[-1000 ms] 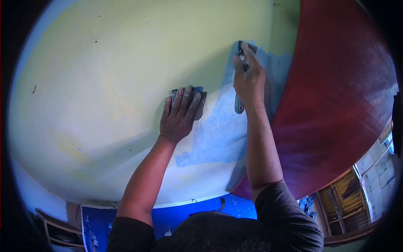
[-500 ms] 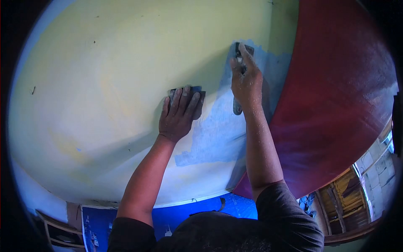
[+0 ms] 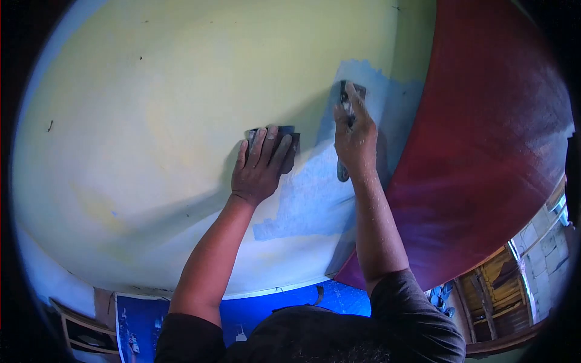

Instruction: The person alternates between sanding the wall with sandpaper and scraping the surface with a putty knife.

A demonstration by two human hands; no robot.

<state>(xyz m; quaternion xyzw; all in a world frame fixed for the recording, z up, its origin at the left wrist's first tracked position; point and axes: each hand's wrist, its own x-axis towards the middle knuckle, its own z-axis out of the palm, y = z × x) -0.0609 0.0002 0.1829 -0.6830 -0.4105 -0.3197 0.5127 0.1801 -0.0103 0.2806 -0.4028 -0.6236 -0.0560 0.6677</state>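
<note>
My right hand (image 3: 356, 142) is closed around a scraper (image 3: 343, 170) with a dark handle, its blade end at the blue-grey patch (image 3: 315, 199) on the pale yellow wall (image 3: 200, 78). White dust speckles this hand and forearm. My left hand (image 3: 259, 169) presses with fingers extended over a dark flat piece (image 3: 292, 151) against the wall, left of the patch. Corners of that piece stick out beyond the fingertips and beside the little-finger area; the rest is hidden under the hand.
A dark red wall or panel (image 3: 478, 151) curves down the right side. Below the wall lies a blue printed sheet (image 3: 242, 320). A wooden shelf frame (image 3: 88, 330) stands at lower left. Timber boards (image 3: 499, 290) and grey blockwork (image 3: 544, 254) show at lower right. A small hook or nail (image 3: 50, 126) juts from the wall.
My right hand and the scraper have slid down the blue-grey patch. My left hand stays at nearly the same place on the wall; the view has shifted slightly.
</note>
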